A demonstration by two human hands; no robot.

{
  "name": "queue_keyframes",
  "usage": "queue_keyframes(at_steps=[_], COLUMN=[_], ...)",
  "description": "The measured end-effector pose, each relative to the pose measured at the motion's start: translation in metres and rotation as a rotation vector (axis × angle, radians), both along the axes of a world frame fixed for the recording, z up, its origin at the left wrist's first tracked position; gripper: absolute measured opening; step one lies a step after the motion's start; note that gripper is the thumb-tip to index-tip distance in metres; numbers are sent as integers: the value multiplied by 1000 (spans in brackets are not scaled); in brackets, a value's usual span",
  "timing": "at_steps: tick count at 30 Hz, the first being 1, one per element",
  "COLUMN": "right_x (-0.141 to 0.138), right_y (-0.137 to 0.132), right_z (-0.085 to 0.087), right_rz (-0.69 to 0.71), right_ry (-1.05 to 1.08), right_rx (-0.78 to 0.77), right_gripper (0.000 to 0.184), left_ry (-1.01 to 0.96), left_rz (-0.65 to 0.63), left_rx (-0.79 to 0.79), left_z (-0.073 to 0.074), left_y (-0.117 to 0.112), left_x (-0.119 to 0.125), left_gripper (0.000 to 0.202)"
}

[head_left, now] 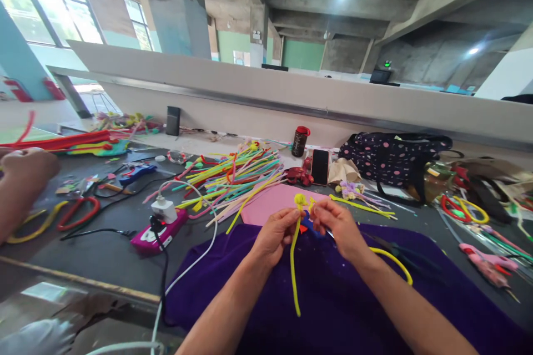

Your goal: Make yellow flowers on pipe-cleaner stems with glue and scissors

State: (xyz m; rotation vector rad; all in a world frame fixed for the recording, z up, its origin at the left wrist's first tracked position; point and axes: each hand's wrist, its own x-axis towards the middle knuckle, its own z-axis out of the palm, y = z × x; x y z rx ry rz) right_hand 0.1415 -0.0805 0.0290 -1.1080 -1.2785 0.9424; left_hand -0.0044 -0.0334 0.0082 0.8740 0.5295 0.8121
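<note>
My left hand (275,234) and my right hand (339,224) are raised over a purple cloth (328,299), fingers pinched together on a yellow pipe cleaner (293,255). Its top is coiled into a small loop between my fingertips, and its long tail hangs down from my left hand. A blue piece (310,226) shows between my hands. Another yellow pipe cleaner (393,260) curves on the cloth by my right wrist.
A heap of coloured pipe cleaners (233,177) lies behind a pink sheet (272,202). A glue gun base with charger and cables (160,227) sits left. A phone (320,166), dark cup (300,141), spotted bag (391,158) and scissors stand around. Another person's hand (25,169) works at far left.
</note>
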Motion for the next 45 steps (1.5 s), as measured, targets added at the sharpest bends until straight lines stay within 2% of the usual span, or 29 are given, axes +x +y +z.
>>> queue_keyframes(at_steps=[3, 6, 11, 16, 20, 26, 30, 33, 39, 45], right_x=[-17, -25, -26, -23, -21, -20, -21, -21, -23, -21], right_y=[0, 1, 5, 3, -2, -3, -5, -7, -11, -7], right_z=[-7, -6, -9, -13, -12, -10, -9, -7, -6, -9], right_rz=[95, 103, 129, 238, 289, 306, 299, 314, 362, 351], right_ry=[-13, -27, 16, 135, 179, 158, 149, 151, 153, 55], right_rx=[-61, -82, -130, -218, -256, -251, -241, -289, -338, -310], right_gripper=[23, 24, 24, 31, 28, 26, 27, 27, 25, 29], left_ry=[-17, -29, -64, -29, -37, -60, -58, -46, -53, -49], left_rz=[97, 134, 93, 69, 21, -4, 35, 51, -29, -21], left_rx=[36, 46, 41, 39, 30, 18, -28, -54, -24, -4], left_z=[-2, -1, 3, 2, 1, 1, 2, 2, 1, 2], left_y=[-1, -2, -4, -2, 0, 0, 1, 3, 4, 5], left_x=[0, 0, 2, 1, -1, -1, -1, -3, -6, -5], left_gripper=[25, 25, 25, 21, 19, 19, 21, 22, 22, 20])
